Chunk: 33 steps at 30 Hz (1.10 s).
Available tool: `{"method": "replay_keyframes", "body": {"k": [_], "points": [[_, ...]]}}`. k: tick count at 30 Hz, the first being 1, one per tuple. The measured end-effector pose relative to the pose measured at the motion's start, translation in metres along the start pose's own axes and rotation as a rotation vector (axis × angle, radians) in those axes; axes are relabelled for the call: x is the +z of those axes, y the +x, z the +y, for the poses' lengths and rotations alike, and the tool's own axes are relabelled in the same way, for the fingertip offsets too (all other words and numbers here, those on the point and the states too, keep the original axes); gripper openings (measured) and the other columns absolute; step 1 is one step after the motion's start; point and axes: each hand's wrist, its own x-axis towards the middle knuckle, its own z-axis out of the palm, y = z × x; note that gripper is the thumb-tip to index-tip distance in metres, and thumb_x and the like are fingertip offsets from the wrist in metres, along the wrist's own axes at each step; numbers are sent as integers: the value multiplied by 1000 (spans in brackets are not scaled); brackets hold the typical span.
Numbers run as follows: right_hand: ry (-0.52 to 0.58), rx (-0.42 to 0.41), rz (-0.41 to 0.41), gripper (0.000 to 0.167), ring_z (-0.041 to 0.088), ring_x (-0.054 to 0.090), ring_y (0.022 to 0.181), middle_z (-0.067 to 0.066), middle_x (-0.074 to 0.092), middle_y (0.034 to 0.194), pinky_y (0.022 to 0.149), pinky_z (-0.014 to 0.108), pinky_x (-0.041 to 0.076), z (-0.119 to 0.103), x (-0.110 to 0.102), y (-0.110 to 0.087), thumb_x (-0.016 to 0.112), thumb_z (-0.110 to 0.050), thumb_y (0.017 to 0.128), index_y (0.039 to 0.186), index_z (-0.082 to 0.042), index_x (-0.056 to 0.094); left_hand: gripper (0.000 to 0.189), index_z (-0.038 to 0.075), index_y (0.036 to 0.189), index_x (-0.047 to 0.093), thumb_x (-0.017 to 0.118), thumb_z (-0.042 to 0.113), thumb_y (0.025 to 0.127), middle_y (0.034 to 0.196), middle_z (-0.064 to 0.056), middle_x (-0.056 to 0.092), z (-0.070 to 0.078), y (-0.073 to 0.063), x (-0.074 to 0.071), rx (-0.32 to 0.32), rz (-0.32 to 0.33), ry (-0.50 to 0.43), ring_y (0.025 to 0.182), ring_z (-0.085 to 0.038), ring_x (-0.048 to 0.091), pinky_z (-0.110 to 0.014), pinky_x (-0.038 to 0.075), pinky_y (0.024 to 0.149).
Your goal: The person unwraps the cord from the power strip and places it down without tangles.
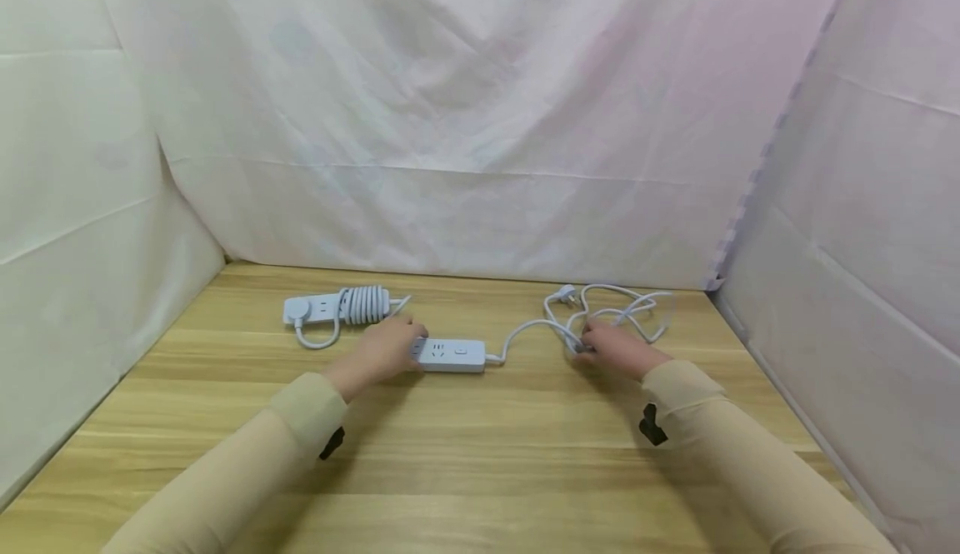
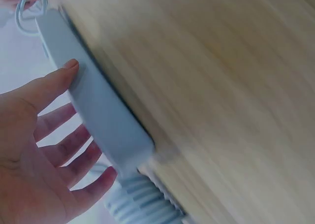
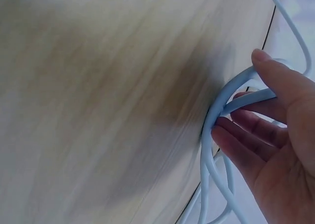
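Note:
In the head view a white power strip (image 1: 459, 356) lies on the table, and my left hand (image 1: 386, 352) holds its left end. The left wrist view puts the thumb (image 2: 64, 79) on the near long side of the strip (image 2: 101, 103), with the fingers reaching along its other side. To the right, my right hand (image 1: 618, 349) grips loops of the strip's white cable (image 1: 517, 333). Its thumb and fingers curl round two strands of cable (image 3: 211, 115) in the right wrist view. Beyond that hand lies the plug (image 1: 567, 293), amid loose loops.
A second power strip (image 1: 322, 307), wound with its own cable (image 1: 364, 305), lies at the back left, just beyond my left hand. The wooden table (image 1: 480, 454) ends at a white cloth (image 1: 465, 162) behind, with more cloth on both sides.

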Motion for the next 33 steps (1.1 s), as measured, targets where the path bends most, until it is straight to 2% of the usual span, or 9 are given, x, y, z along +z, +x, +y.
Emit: {"method": "replay_keyframes", "body": {"k": [5, 8, 12, 16, 20, 25, 33], "points": [[2, 52, -49, 25, 16, 48, 70, 4, 51, 83, 64, 33, 44, -1, -3, 7, 79, -23, 82, 72, -5, 65, 46, 6, 114, 68, 85, 25, 75, 122, -15, 61, -10, -5, -6, 10, -17, -52, 112, -32, 58, -45, 45, 96], [15, 100, -71, 26, 16, 48, 67, 4, 52, 79, 62, 32, 44, -2, -4, 14, 80, -24, 81, 68, -8, 63, 45, 8, 112, 69, 86, 25, 74, 121, -13, 62, -12, -5, -8, 7, -21, -44, 110, -31, 59, -45, 46, 94], [57, 169, -97, 27, 14, 47, 63, 2, 53, 73, 59, 31, 42, -2, -4, 20, 81, -24, 79, 67, -10, 63, 45, 11, 111, 71, 87, 29, 73, 109, -6, 65, -11, -1, -7, 6, -22, 4, 98, -25, 62, -42, 50, 84], [78, 182, -95, 26, 14, 47, 61, 1, 55, 70, 58, 30, 43, -1, -4, 20, 82, -25, 77, 67, -9, 65, 45, 14, 111, 71, 87, 32, 73, 109, -3, 65, -7, 8, -4, -4, -32, 28, 96, -24, 62, -42, 50, 81], [87, 158, -74, 24, 15, 51, 67, 2, 55, 79, 63, 33, 46, 3, -3, 16, 82, -27, 78, 74, -7, 70, 46, 15, 111, 71, 87, 33, 72, 111, -4, 66, 0, 19, -1, -5, -35, 48, 99, -25, 62, -44, 51, 80], [134, 192, -67, 26, 15, 56, 73, 3, 57, 86, 70, 35, 50, 9, -2, 12, 83, -28, 78, 83, -5, 70, 45, 14, 109, 71, 87, 33, 72, 108, -4, 68, 11, 34, 0, 12, -28, 53, 99, -25, 63, -44, 50, 81], [177, 188, -47, 25, 13, 56, 69, 1, 60, 83, 65, 33, 49, 13, -4, 11, 83, -26, 78, 85, -4, 72, 45, 15, 111, 70, 86, 33, 73, 107, -2, 69, 27, 58, 4, -32, -38, 28, 97, -24, 63, -42, 49, 84]]}}
